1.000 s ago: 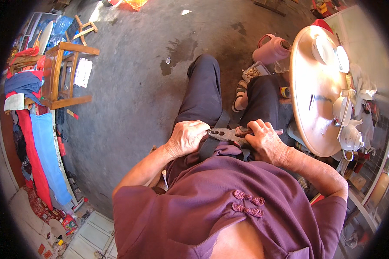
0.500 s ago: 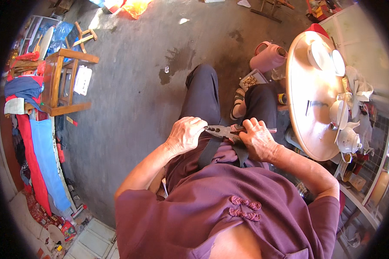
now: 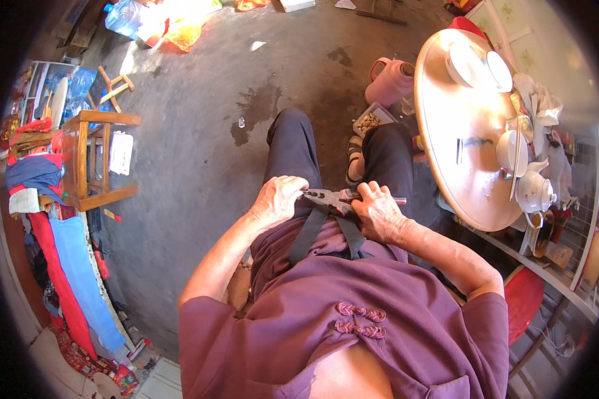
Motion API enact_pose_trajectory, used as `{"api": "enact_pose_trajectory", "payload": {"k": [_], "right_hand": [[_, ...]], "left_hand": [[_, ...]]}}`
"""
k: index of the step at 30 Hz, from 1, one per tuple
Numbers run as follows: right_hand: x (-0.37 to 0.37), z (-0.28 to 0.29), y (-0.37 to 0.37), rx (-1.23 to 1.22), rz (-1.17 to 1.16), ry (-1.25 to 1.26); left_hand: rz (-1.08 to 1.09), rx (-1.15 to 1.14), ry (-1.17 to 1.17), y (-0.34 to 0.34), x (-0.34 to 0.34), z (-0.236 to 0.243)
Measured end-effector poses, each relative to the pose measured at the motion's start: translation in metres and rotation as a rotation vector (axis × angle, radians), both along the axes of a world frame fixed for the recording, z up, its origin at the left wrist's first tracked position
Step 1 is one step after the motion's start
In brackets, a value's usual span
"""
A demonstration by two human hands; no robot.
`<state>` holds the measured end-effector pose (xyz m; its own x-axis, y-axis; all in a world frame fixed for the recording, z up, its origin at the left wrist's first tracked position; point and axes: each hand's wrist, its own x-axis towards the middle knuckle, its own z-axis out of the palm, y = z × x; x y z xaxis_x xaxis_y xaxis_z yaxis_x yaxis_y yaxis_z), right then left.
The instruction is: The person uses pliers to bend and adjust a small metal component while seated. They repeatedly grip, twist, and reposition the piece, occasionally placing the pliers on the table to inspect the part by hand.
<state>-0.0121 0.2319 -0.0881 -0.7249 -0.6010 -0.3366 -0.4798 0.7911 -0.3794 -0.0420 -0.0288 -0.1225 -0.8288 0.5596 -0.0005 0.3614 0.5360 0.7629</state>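
My right hand (image 3: pixel 381 214) is closed round the handles of a pair of pliers (image 3: pixel 327 198), held level over my lap. My left hand (image 3: pixel 277 198) is pinched at the jaw tip; whatever small thing it holds there is too small to make out. A black strap (image 3: pixel 307 236) hangs below the pliers and forms a V over my maroon clothing. My dark-trousered legs (image 3: pixel 287 146) reach forward beneath both hands.
A round table (image 3: pixel 439 139) with bowls and a white teapot (image 3: pixel 534 194) stands at my right, a pink flask (image 3: pixel 389 85) and a tray (image 3: pixel 373 118) beside it. A wooden stool (image 3: pixel 86 159) and piled cloths (image 3: pixel 33 179) are at the left, plastic bags (image 3: pixel 180 36) ahead.
My hands, with the pliers between them, appear slightly further left in the picture. The whole view has shifted, showing more at the top and a red seat at lower right.
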Motion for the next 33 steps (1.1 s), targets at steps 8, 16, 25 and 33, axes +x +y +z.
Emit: {"api": "enact_pose_trajectory", "payload": {"k": [8, 16, 25, 33], "right_hand": [[0.002, 0.003, 0.004, -0.031, -0.023, 0.033], [-0.006, 0.029, 0.008, -0.027, 0.052, 0.003], [-0.002, 0.023, 0.002, 0.006, 0.062, -0.066], [0.003, 0.016, 0.004, -0.036, 0.074, -0.075]], "left_hand": [[-0.044, -0.087, 0.068, 0.004, -0.004, 0.011], [-0.035, 0.016, 0.072, 0.0, 0.004, 0.018], [-0.046, -0.045, 0.039, -0.005, 0.01, 0.018], [-0.153, -0.117, -0.068, -0.011, 0.006, 0.027]]}}
